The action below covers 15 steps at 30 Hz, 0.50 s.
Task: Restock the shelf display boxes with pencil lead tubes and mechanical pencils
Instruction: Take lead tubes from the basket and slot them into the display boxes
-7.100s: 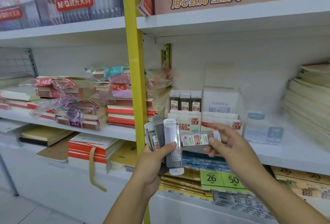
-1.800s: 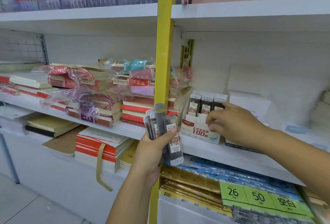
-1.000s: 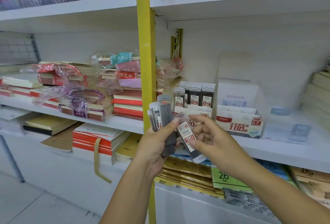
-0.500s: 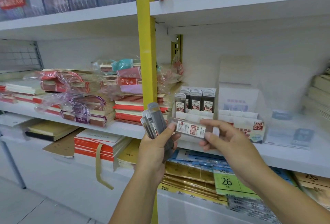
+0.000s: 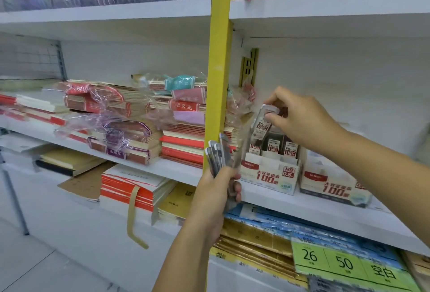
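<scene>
My left hand point(image 5: 217, 189) grips a fanned bundle of grey pencil lead tubes point(image 5: 217, 154) in front of the yellow post. My right hand point(image 5: 300, 117) pinches the white cap of one lead tube point(image 5: 261, 126), held upright and slightly tilted over the back row of the HB 0.5 display box point(image 5: 270, 174) on the shelf. Several dark lead tubes point(image 5: 273, 146) stand in that box. A second display box point(image 5: 330, 185) sits to its right, partly hidden by my right forearm.
A yellow upright post point(image 5: 220, 58) divides the shelving. Stacks of plastic-wrapped notebooks point(image 5: 121, 124) fill the shelf to the left. Below lie red-and-white pads point(image 5: 132, 187), gold and blue packs, and green price tags point(image 5: 344, 265). The shelf above point(image 5: 325, 10) overhangs the boxes.
My right hand has carried the single tube from in front of my left hand up and to the right, turning it upright over the HB 0.5 box. The left hand's bundle sank slightly.
</scene>
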Available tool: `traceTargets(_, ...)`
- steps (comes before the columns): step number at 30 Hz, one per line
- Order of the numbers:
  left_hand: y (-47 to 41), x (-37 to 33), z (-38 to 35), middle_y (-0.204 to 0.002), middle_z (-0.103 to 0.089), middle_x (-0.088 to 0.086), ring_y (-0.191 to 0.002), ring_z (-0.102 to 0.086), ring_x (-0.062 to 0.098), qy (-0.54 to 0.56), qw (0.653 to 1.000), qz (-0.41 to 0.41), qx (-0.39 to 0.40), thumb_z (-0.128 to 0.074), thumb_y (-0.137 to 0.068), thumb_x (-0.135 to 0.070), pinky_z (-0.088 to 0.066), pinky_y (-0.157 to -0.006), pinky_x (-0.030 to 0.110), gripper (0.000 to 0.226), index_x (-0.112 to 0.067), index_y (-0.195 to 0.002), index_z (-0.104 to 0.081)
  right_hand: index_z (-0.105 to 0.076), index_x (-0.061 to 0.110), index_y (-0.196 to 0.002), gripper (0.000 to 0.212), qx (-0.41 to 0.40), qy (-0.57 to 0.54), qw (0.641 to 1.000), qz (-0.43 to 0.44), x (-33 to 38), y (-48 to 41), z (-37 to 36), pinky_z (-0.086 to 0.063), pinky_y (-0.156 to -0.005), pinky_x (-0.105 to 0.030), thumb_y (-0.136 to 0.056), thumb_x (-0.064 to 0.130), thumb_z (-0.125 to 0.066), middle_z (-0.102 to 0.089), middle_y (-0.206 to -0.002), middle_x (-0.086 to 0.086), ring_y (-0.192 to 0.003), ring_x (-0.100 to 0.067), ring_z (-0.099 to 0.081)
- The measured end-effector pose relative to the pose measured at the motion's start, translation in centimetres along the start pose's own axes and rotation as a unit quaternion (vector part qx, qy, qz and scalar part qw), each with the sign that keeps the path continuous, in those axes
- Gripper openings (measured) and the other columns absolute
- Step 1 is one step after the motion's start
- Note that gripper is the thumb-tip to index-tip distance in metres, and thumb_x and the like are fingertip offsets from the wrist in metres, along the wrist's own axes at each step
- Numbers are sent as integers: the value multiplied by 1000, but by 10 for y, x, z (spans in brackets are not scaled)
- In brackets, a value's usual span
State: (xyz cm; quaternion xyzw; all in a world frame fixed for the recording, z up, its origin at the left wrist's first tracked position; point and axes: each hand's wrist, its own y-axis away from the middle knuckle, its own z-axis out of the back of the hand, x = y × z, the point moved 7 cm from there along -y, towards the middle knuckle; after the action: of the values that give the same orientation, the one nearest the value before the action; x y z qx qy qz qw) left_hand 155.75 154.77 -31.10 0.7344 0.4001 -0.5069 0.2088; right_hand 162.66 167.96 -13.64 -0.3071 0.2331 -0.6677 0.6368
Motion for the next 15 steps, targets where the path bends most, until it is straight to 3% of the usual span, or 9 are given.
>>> traceTargets(3, 1, -3, -2, -70, -67, -2, -63, -62, 10, -5, 999, -11, 32, -61, -95, -19, -51, -62, 28, 14, -16, -108, -64, -65, 25, -103, 14, 40, 5, 998, -46, -15, -17, -18, -44, -70, -27, -90, 23, -65, -63, -96, 5, -82, -10, -56)
traceTargets(5, 3, -5, -2, -87, -77, -1, -74, -71, 11, -5, 999, -26, 41, -60, -98, -22, -56, -65, 27, 16, -19, -113, -65, -70, 21, -105, 16, 38, 42, 997, -43, -18, -21, -28, -37, -71, -26, -91, 24, -63, -55, -91, 7, -83, -10, -51)
traceTargets(8, 6, -8, -4, -110, -77, 0, -95, -75, 16, -2, 996, -42, 74, -59, -100, -24, -57, -68, 28, 23, -28, -123, -60, -73, 23, -105, 19, 15, 94, 995, -28, -19, -15, -37, -29, -72, -27, -91, 30, -63, -46, -91, 4, -92, -14, -42)
traceTargets(12, 10, -10, -9, -118, -75, 3, -105, -73, 21, 23, 992, -39, 115, -64, -94, -28, -57, -65, 25, 34, -25, -128, -60, -68, 23, -119, 28, 5, 169, 986, 11, -13, 0, -41, -28, -74, -28, -94, 30, -60, -48, -96, -1, -99, -21, -41)
traceTargets(15, 11, -9, -10, -119, -74, 7, -106, -73, 24, 41, 990, -33, 133, -67, -88, -29, -56, -61, 24, 39, -23, -126, -62, -67, 24, -121, 28, -64, 23, 998, -13, -6, 21, -24, -34, -75, -24, -95, 29, -56, -57, -97, 5, -94, -12, -49)
